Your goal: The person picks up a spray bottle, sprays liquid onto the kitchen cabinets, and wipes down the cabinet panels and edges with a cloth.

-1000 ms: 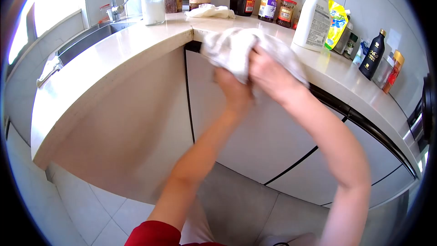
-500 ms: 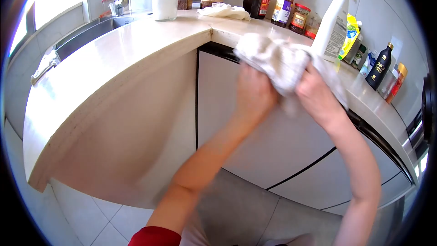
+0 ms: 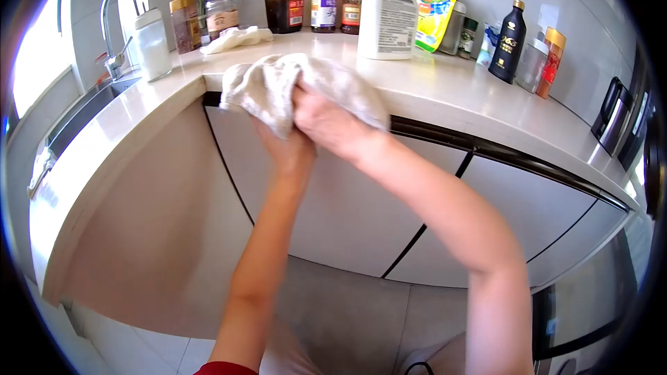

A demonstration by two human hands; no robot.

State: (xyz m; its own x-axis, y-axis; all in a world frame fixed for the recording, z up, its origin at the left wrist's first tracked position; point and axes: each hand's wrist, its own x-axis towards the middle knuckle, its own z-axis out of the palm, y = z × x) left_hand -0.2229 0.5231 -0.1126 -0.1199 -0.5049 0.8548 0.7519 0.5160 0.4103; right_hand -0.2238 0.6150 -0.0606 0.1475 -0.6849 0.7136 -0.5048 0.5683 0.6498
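Both of my hands hold a bunched whitish cloth point(image 3: 326, 83) at the counter's front edge, near the inner corner. My left hand point(image 3: 288, 142) is under the cloth's lower part, its fingers partly hidden by the fabric. Gripping the cloth from the right, my right hand point(image 3: 323, 117) has its fingers closed on a fold. The two hands are close together. Behind the cloth, a white spray bottle point(image 3: 389, 17) stands upright on the counter point(image 3: 445, 83). A second pale cloth point(image 3: 237, 39) lies crumpled farther back.
Dark bottles point(image 3: 285, 0), a red-lidded jar point(image 3: 351, 12) and a yellow pouch point(image 3: 432, 10) line the wall. A black bottle point(image 3: 509, 43) stands at the right. At the left are a glass jar point(image 3: 151, 45), a sink point(image 3: 83, 111) and a faucet point(image 3: 114, 62).
The view has swung to the right, so the counter items appear farther left. My hands still hold the cloth, whose folds have changed shape.
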